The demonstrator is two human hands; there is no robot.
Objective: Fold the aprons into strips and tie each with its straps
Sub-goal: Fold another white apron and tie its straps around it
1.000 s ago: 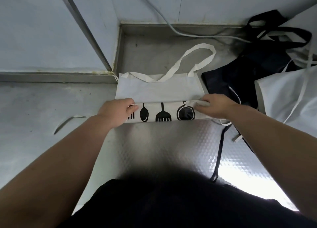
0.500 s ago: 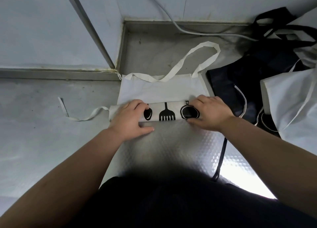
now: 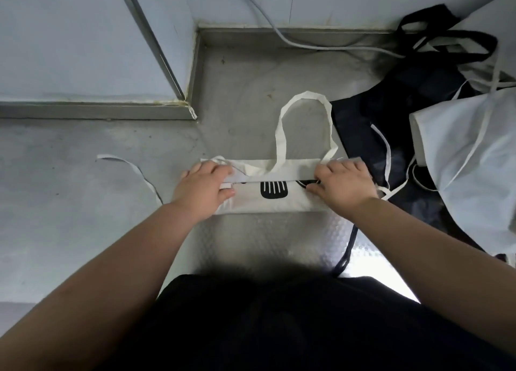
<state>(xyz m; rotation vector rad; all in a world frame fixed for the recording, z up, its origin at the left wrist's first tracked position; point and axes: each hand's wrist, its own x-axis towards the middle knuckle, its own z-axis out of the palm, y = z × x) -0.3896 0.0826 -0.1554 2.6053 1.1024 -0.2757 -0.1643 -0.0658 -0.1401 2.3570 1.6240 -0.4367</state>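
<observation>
Apron (image 3: 279, 204) (one, cream) pinched by left hand (image 3: 201, 187) and right hand (image 3: 344, 185).

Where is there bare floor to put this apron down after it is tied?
Free: the grey floor left of the printed apron, crossed only by one loose strap; also the patch between its neck loop and the cable by the wall. Crowded: the right side, where a dark apron and white aprons lie piled.

One wide-angle head camera faces forward and steeply down, close over the left hand (image 3: 202, 187), right hand (image 3: 344, 186) and cream cloth apron (image 3: 273, 206).
</observation>
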